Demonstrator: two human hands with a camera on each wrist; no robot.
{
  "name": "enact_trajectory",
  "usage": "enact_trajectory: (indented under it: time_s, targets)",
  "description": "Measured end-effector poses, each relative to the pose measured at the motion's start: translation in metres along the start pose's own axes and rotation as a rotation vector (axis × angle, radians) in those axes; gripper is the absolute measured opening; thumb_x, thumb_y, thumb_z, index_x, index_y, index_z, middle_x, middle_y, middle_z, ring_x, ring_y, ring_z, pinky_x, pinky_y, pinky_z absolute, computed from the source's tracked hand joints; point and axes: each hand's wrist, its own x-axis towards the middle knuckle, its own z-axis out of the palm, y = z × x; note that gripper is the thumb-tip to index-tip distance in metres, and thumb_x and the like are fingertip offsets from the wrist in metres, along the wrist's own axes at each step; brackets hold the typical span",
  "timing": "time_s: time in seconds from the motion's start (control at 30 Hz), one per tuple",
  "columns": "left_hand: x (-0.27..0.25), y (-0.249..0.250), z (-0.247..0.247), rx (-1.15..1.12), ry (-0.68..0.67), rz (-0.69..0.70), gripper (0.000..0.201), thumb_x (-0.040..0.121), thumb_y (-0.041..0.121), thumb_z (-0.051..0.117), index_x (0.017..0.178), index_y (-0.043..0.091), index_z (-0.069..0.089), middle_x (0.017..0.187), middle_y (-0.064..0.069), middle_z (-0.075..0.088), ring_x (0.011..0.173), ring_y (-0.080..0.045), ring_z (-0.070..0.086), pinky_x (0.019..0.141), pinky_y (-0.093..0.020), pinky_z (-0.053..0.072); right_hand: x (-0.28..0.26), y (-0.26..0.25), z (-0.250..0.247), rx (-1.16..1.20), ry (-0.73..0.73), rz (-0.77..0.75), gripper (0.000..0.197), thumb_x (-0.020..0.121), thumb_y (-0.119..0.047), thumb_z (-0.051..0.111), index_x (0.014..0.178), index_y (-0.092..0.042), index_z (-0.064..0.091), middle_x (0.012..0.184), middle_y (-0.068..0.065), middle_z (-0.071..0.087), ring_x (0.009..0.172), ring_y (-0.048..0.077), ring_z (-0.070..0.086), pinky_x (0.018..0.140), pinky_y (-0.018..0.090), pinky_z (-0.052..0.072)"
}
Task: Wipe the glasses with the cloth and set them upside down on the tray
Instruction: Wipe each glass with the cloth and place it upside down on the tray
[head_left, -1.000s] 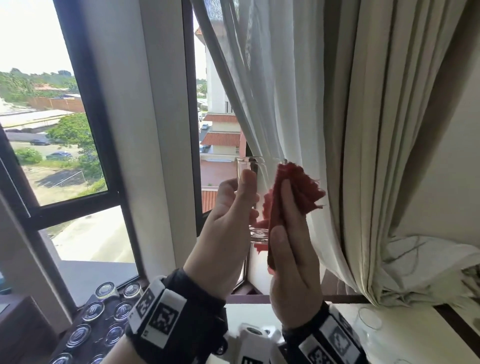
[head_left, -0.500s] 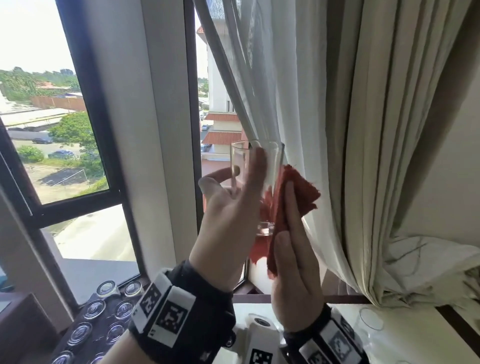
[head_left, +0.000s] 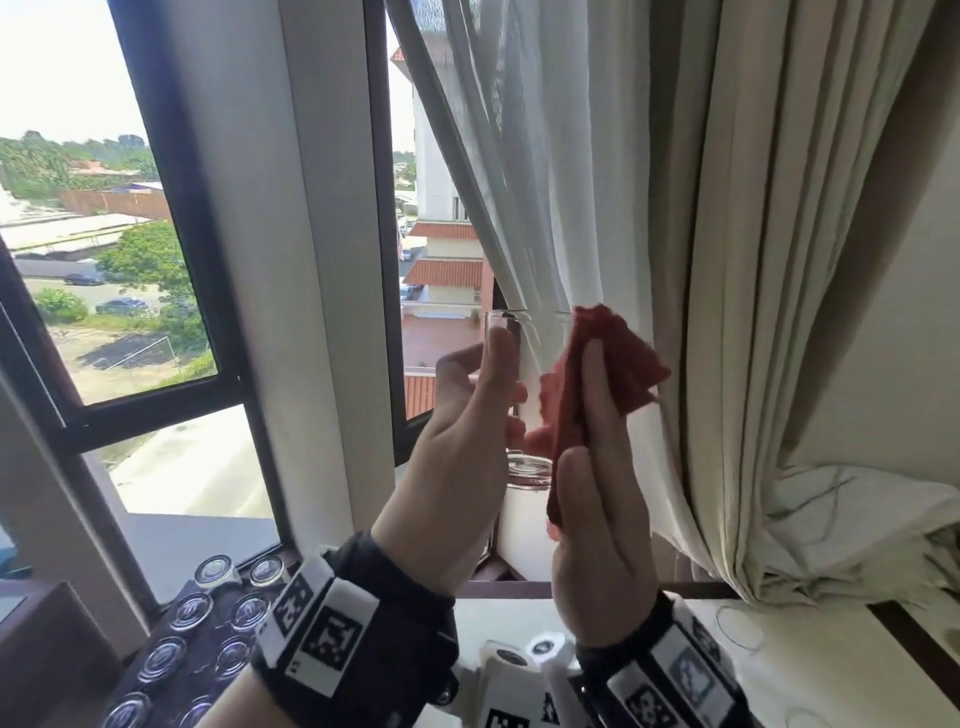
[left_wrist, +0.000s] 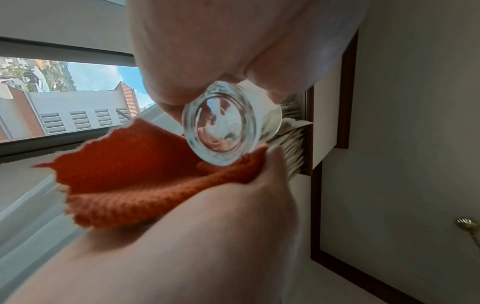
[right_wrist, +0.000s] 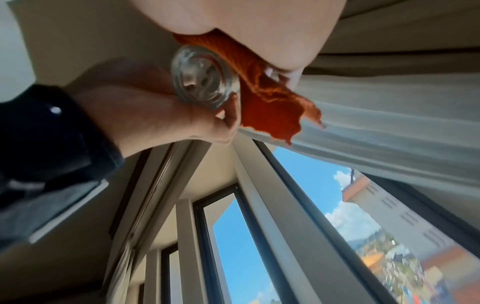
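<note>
- Glass (head_left: 524, 395) first: a clear tumbler held upright in the air in front of the window, mouth up and thick base down, raised above the table.
- From my left wrist camera its round base (left_wrist: 223, 125) faces the lens, and the right wrist camera shows the same base (right_wrist: 202, 80) from the other side.
- My left hand (head_left: 457, 467) grips the glass, thumb up along the near wall and fingers curled round the far side.
- Red cloth (head_left: 608, 374) lies folded against the right wall of the glass, with a loose ragged corner sticking out past it.
- My right hand (head_left: 597, 545) presses the cloth to the glass, fingers nearly straight behind the fabric and the thumb pinning the cloth's lower part, so the cloth sits between my hand and the glass.
- In the left wrist view the cloth (left_wrist: 135, 176) cups under the base, and in the right wrist view it (right_wrist: 270, 102) hangs just beside it.
- Dark tray (head_left: 208, 660) sits low at the left by the window, carrying other glasses (head_left: 192, 610) set upside down in rows, well apart from the one I hold.
- White table (head_left: 810, 675) lies below my hands at the right.
- Pale curtains (head_left: 675, 208) hang just behind the glass and cloth.
</note>
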Motion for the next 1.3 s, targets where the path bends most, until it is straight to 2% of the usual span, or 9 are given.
enact_trajectory:
  time_s: [0.17, 0.27, 0.37, 0.5, 0.7, 0.87, 0.97, 1.1, 1.3]
  targets:
    - [-0.013, -0.003, 0.01, 0.083, -0.092, 0.046, 0.052, 0.091, 0.06, 0.04, 0.127, 0.025, 0.048, 0.074, 0.015, 0.071, 0.068, -0.003, 0.071, 0.066, -0.017, 0.057, 0.01, 0.001, -0.01, 0.103, 0.127, 0.316, 0.042, 0.104, -0.048, 0.031, 0.133, -0.037, 0.06, 0.116, 0.012, 0.071, 0.088, 0.028, 0.07, 0.07, 0.039, 0.06]
    - [-0.013, -0.005, 0.015, 0.122, -0.038, 0.04, 0.059, 0.089, 0.076, 0.035, 0.127, 0.033, 0.047, 0.08, 0.013, 0.071, 0.075, 0.0, 0.069, 0.075, -0.022, 0.056, 0.029, -0.004, -0.017, 0.027, 0.128, 0.166, 0.037, 0.109, -0.023, 0.037, 0.142, -0.012, 0.05, 0.136, 0.026, 0.058, 0.117, 0.016, 0.059, 0.107, 0.03, 0.047]
    - [-0.002, -0.003, 0.011, 0.059, 0.033, -0.01, 0.062, 0.085, 0.089, 0.043, 0.121, 0.041, 0.059, 0.102, 0.0, 0.073, 0.103, -0.022, 0.072, 0.099, -0.054, 0.057, 0.029, -0.012, -0.009, -0.02, -0.099, -0.002, 0.047, 0.104, -0.002, 0.036, 0.15, -0.005, 0.029, 0.16, 0.008, 0.032, 0.142, 0.016, 0.039, 0.117, 0.037, 0.034]
    - [0.005, 0.006, 0.004, 0.0, 0.033, -0.012, 0.065, 0.087, 0.08, 0.045, 0.125, 0.03, 0.057, 0.12, -0.017, 0.069, 0.111, -0.038, 0.07, 0.105, -0.054, 0.054, -0.001, 0.0, 0.0, -0.123, -0.073, -0.071, 0.052, 0.1, -0.007, 0.031, 0.151, -0.004, 0.028, 0.163, 0.002, 0.029, 0.152, 0.025, 0.026, 0.122, 0.042, 0.026]
    - [-0.005, -0.004, 0.009, -0.011, 0.011, -0.028, 0.061, 0.095, 0.077, 0.041, 0.128, 0.027, 0.048, 0.083, 0.0, 0.069, 0.082, -0.023, 0.068, 0.089, -0.051, 0.062, 0.013, 0.002, -0.009, 0.181, 0.099, 0.422, 0.045, 0.106, -0.042, 0.034, 0.147, -0.03, 0.049, 0.131, 0.002, 0.067, 0.097, 0.011, 0.068, 0.067, 0.007, 0.049]
    - [-0.004, -0.001, 0.01, -0.048, 0.073, -0.038, 0.068, 0.087, 0.081, 0.044, 0.129, 0.029, 0.057, 0.113, -0.017, 0.069, 0.101, -0.041, 0.069, 0.097, -0.066, 0.056, 0.022, -0.013, -0.008, 0.062, -0.06, 0.009, 0.047, 0.104, -0.002, 0.031, 0.151, -0.007, 0.031, 0.16, 0.0, 0.037, 0.147, 0.016, 0.037, 0.118, 0.031, 0.034]
    - [0.003, 0.009, 0.003, -0.048, 0.086, -0.032, 0.081, 0.079, 0.087, 0.048, 0.131, 0.025, 0.051, 0.113, -0.017, 0.072, 0.101, -0.034, 0.076, 0.089, -0.054, 0.064, -0.003, -0.001, -0.002, -0.021, -0.105, -0.037, 0.049, 0.104, 0.0, 0.033, 0.152, -0.007, 0.028, 0.161, 0.0, 0.033, 0.147, 0.015, 0.035, 0.119, 0.034, 0.032]
    - [-0.005, 0.013, 0.008, 0.112, -0.058, -0.006, 0.087, 0.064, 0.07, 0.073, 0.123, 0.017, 0.038, 0.067, 0.002, 0.073, 0.062, -0.009, 0.072, 0.059, -0.024, 0.06, -0.014, -0.002, 0.006, 0.269, 0.071, 0.345, 0.051, 0.104, -0.055, 0.036, 0.15, -0.038, 0.042, 0.123, 0.006, 0.068, 0.109, 0.023, 0.064, 0.093, 0.037, 0.051]
    - [-0.018, -0.006, 0.013, 0.104, -0.068, -0.02, 0.069, 0.086, 0.077, 0.062, 0.125, 0.019, 0.062, 0.109, 0.002, 0.076, 0.101, -0.009, 0.073, 0.085, -0.026, 0.057, 0.022, 0.0, -0.018, 0.33, 0.199, 0.518, 0.06, 0.097, -0.06, 0.037, 0.136, -0.021, 0.061, 0.13, 0.011, 0.068, 0.121, 0.027, 0.064, 0.109, 0.054, 0.044]
